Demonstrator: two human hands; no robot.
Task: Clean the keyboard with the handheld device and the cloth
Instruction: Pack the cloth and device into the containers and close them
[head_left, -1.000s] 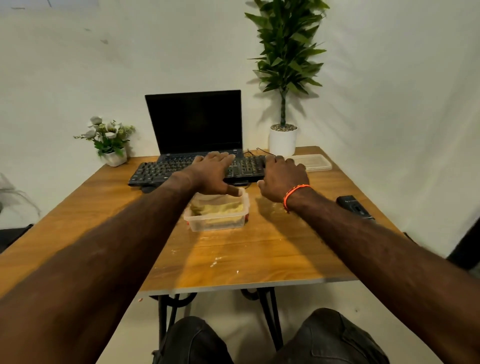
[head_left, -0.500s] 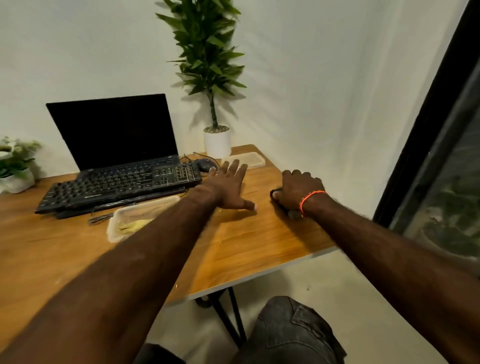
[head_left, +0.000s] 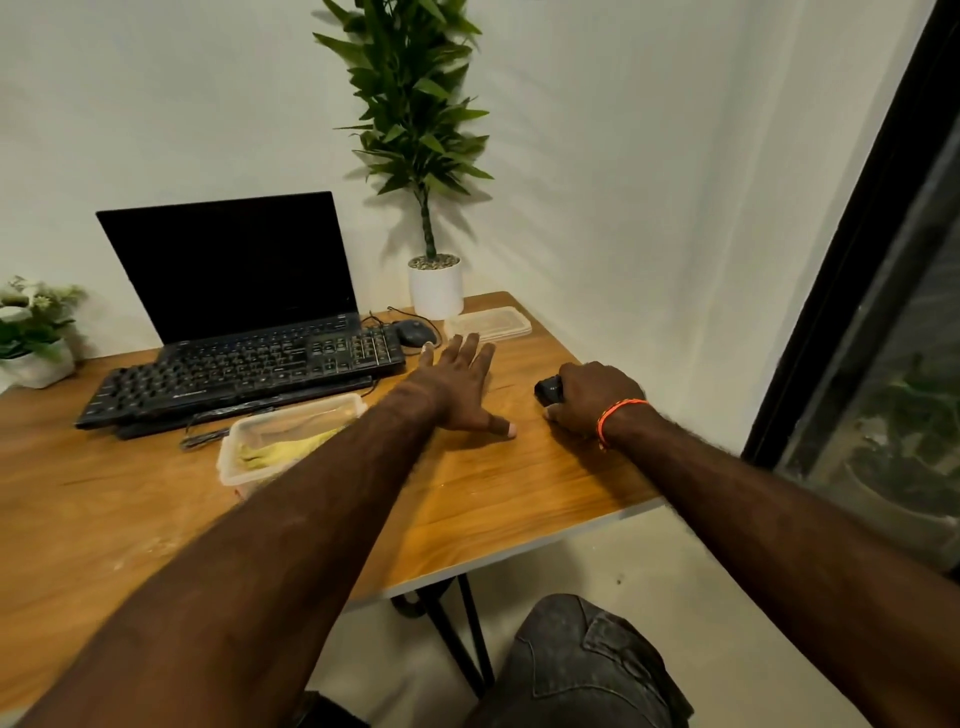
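Observation:
A black keyboard (head_left: 244, 371) lies at the back left of the wooden table (head_left: 493, 499), in front of a laptop. A clear plastic tub (head_left: 260, 431) in front of it holds a yellow cloth (head_left: 280, 449). At the table's right side my right hand (head_left: 592, 397) curls around a small black handheld device (head_left: 548, 389), most of it hidden under my fingers. My left hand (head_left: 462, 387) lies flat on the table with fingers spread, between the keyboard and the device, touching neither.
An open laptop (head_left: 234, 270) with a dark screen stands behind the keyboard. A black mouse (head_left: 413, 332), the tub's lid (head_left: 491, 325) and a tall potted plant (head_left: 434, 283) sit at the back right. A small flower pot (head_left: 36, 358) is far left. A dark window frame (head_left: 852, 260) rises on the right.
Both hands left the keyboard and moved right as my view turned right. My right hand closed around the black device; my left hand settled flat on the table.

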